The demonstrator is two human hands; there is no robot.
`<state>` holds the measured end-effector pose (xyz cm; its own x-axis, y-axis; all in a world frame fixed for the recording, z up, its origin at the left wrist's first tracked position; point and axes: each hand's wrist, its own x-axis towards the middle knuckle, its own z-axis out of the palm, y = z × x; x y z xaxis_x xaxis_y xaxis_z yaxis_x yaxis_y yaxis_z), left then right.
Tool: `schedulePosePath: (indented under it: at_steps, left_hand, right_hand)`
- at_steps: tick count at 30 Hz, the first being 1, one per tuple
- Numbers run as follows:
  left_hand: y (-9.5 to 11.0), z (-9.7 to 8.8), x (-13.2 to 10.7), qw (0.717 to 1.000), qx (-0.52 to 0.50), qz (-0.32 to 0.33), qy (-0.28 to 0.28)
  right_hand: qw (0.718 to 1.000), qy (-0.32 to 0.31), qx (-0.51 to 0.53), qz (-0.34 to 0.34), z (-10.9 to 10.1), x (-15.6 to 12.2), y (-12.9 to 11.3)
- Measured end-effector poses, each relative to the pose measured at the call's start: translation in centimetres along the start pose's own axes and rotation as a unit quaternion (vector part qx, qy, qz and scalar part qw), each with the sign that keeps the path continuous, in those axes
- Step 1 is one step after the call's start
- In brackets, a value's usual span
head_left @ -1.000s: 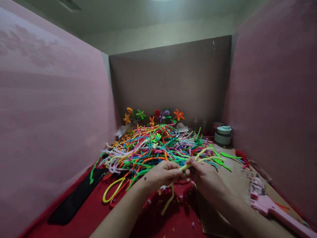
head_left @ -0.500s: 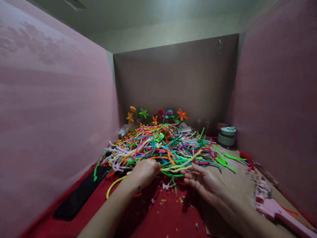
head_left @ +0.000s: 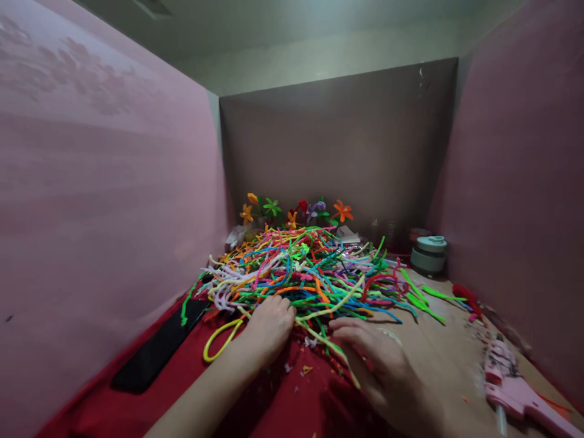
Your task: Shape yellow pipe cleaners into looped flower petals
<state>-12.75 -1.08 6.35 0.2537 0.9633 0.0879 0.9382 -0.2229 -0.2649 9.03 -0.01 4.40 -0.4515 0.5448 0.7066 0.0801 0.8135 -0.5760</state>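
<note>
1 black, flat slab (head_left: pixel 157 348) lies at the left on a red cloth (head_left: pixel 189 377). Right of it, 1 bright yellow loop (head_left: pixel 222 340) sits beside the left forearm. Next comes the left hand (head_left: pixel 271 322), fingers closed down on the pale yellow stems (head_left: pixel 329 312) at the near edge of a tangled pile (head_left: pixel 274 267) of coloured fuzzy stems. Several fuzzy flowers (head_left: pixel 302 205) stand behind that pile. From the left hand, 2 of the pale yellow stems fan rightward: 1 reaches up over the pile, 1 slopes down toward the right hand (head_left: pixel 374 353). That hand has fingers and thumb apart; whether it touches the lower stem, I cannot tell. Farther right, 1 mint-green lidded container (head_left: pixel 427 258) stands at the back, bright green strips (head_left: pixel 424 304) lie on a brown board (head_left: pixel 438 350), and 1 pink glue gun (head_left: pixel 517 396) lies nearer.
</note>
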Motion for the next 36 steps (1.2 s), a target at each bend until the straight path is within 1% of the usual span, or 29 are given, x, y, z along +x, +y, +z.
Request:
schedulePosePath:
  at_steps: [1, 2, 3, 5, 7, 8, 9, 10, 12, 15, 17, 20, 23, 25, 28, 30, 32, 36]
  left_hand:
    - [0.0, -0.3, -0.3, 1.000, -0.008, 0.005, 0.002]
    - [-0.1, -0.7, -0.6, 1.000, -0.020, 0.012, 0.008]
    - [-0.3, -1.3, -0.9, 0.999, -0.035, 0.018, 0.017]
    - [-0.9, -2.8, -1.4, 0.996, -0.074, 0.029, 0.035]
    - [-1.9, -4.4, -1.5, 0.992, -0.114, 0.029, 0.040]
    - [-2.6, -5.2, -1.1, 0.990, -0.132, 0.024, 0.045]
    - [-3.4, -5.8, -0.5, 0.987, -0.144, 0.011, 0.065]
    - [-4.3, -6.3, 0.4, 0.983, -0.162, 0.001, 0.087]
    - [-6.1, -6.8, 2.9, 0.965, -0.222, -0.054, 0.127]
    - [-8.2, -6.6, 7.7, 0.955, -0.239, -0.085, 0.153]
    - [-9.2, -6.0, 10.5, 0.952, -0.247, -0.095, 0.153]
    - [-10.7, -4.8, 13.2, 0.954, -0.230, -0.126, 0.143]
    - [-12.4, -3.5, 14.0, 0.961, -0.190, -0.180, 0.095]
    - [-13.6, -2.6, 14.0, 0.962, -0.166, -0.209, 0.055]
    - [-14.5, -1.7, 13.9, 0.964, -0.142, -0.224, 0.011]
    - [-14.5, -1.5, 14.0, 0.967, -0.128, -0.222, 0.004]
    - [-14.1, -1.5, 14.2, 0.971, -0.114, -0.212, 0.012]
    - [-13.1, -1.9, 14.6, 0.978, -0.086, -0.187, 0.042]
  right_hand:
    - [0.998, -0.048, -0.024, -0.013, 0.2, -0.1, 0.1]
    - [0.996, -0.081, -0.041, -0.010, 0.4, -0.1, 0.2]
    - [0.994, -0.100, -0.050, 0.001, 0.5, 0.0, 0.4]
    - [0.992, -0.109, -0.059, 0.021, 0.5, 0.1, 0.7]
    - [0.993, -0.102, -0.063, 0.024, 0.4, 0.3, 0.9]
    - [0.993, -0.101, -0.063, 0.017, 0.4, 0.3, 0.9]
    - [0.993, -0.103, -0.064, 0.005, 0.4, 0.3, 1.0]
    - [0.992, -0.106, -0.063, -0.009, 0.4, 0.3, 1.0]
    - [0.991, -0.109, -0.061, -0.039, 0.4, 0.3, 1.0]
    - [0.991, -0.099, -0.062, -0.064, 0.6, 0.5, 1.1]
    - [0.991, -0.097, -0.069, -0.066, 0.5, 0.5, 1.3]
    - [0.989, -0.105, -0.080, -0.073, 0.6, 0.5, 1.8]
    - [0.987, -0.106, -0.083, -0.091, 0.8, 0.2, 2.6]
    - [0.987, -0.090, -0.082, -0.101, 1.2, -0.1, 3.2]
    - [0.989, -0.067, -0.081, -0.107, 1.6, -0.5, 3.8]
    - [0.987, -0.080, -0.084, -0.111, 1.7, -0.6, 4.1]
    - [0.984, -0.097, -0.092, -0.117, 1.6, -0.6, 4.2]
    - [0.983, -0.087, -0.106, -0.123, 1.5, -0.6, 4.5]
